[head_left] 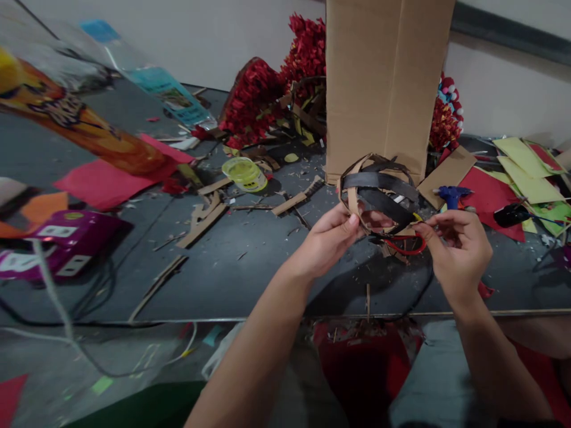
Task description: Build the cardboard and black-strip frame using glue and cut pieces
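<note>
A round open frame of bent black and brown cardboard strips [372, 184] is held just above the table's front part. My left hand [332, 235] is closed on its left side, thumb pressed against a brown strip. At the frame's lower right, my right hand [461, 246] pinches the edge of a strip between thumb and fingertips. A red loop, looking like a scissors handle [410, 248], shows just below the frame, beside the right fingertips; the rest of it is hidden. Right behind the frame stands a tall cardboard piece [383, 83].
Cardboard scraps [203, 226] and a tub with yellow contents [245, 174] lie left of my hands. Further left are a purple power strip [66, 244], an orange bottle [84, 119] and a clear bottle [165, 89]. A blue glue gun [452, 195] lies right, beside red paper [491, 199].
</note>
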The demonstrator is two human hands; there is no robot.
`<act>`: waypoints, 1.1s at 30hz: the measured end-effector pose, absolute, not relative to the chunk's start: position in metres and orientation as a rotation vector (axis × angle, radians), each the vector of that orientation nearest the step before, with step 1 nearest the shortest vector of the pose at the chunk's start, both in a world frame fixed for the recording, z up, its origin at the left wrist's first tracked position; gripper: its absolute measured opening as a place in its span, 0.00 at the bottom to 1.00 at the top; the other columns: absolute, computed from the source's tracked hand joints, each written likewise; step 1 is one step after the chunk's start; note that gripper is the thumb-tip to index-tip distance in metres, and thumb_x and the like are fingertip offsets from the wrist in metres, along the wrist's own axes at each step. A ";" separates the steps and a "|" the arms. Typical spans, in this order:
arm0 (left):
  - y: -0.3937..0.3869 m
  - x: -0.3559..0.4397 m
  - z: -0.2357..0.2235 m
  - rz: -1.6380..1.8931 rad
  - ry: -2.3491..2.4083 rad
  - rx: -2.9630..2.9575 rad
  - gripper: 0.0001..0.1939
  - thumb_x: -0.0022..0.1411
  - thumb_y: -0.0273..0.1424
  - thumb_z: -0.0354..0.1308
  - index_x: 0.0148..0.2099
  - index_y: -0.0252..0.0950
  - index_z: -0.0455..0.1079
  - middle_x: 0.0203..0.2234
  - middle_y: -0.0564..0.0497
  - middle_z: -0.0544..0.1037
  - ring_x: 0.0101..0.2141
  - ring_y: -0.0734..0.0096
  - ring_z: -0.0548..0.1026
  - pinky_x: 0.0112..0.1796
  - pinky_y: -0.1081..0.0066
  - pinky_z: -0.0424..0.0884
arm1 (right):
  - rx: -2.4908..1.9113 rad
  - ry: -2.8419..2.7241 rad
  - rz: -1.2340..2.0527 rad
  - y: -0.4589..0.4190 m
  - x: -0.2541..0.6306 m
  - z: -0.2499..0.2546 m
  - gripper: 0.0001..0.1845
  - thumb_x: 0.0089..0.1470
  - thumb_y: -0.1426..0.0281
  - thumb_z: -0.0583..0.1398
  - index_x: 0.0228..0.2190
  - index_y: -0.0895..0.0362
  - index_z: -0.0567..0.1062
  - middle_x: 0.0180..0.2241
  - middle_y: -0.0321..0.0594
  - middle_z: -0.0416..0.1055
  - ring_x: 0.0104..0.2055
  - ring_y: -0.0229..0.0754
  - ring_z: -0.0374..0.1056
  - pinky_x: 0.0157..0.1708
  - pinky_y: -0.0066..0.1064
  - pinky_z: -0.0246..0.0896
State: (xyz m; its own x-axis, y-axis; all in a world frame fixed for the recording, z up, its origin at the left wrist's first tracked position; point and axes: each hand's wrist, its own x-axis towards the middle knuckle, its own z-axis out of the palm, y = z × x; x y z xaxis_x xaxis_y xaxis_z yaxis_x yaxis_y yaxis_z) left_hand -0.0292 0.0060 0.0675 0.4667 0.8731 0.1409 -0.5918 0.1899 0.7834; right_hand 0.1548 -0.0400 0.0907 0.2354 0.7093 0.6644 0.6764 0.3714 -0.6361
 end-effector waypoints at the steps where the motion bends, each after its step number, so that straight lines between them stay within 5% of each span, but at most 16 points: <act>1: 0.006 -0.029 0.067 1.065 0.378 0.904 0.11 0.54 0.37 0.65 0.36 0.35 0.72 0.33 0.49 0.81 0.39 0.61 0.79 0.50 0.57 0.68 | -1.338 -1.464 0.032 -0.040 0.155 0.091 0.11 0.47 0.65 0.67 0.31 0.55 0.72 0.26 0.31 0.72 0.25 0.32 0.68 0.25 0.24 0.66; 18: 0.004 -0.029 0.060 1.013 0.375 1.142 0.14 0.60 0.40 0.58 0.44 0.37 0.71 0.38 0.47 0.80 0.44 0.61 0.76 0.51 0.59 0.67 | -1.315 -1.716 -0.331 -0.045 0.156 0.095 0.07 0.50 0.70 0.65 0.31 0.54 0.71 0.28 0.32 0.73 0.28 0.33 0.69 0.29 0.25 0.64; 33: -0.001 -0.026 0.064 1.032 0.417 0.984 0.12 0.54 0.39 0.64 0.39 0.39 0.72 0.34 0.49 0.80 0.43 0.60 0.76 0.53 0.56 0.64 | -1.358 -1.696 -0.245 -0.046 0.157 0.097 0.08 0.51 0.69 0.65 0.33 0.51 0.71 0.28 0.32 0.73 0.29 0.36 0.69 0.31 0.29 0.67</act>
State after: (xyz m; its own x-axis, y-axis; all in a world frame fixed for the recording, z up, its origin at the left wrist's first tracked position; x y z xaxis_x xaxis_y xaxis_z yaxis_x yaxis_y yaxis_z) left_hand -0.0258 -0.0008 0.0637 0.4868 0.8620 0.1412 -0.5222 0.1577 0.8381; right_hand 0.1568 -0.0457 0.0972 0.0310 0.6688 0.7428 0.8515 0.3715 -0.3700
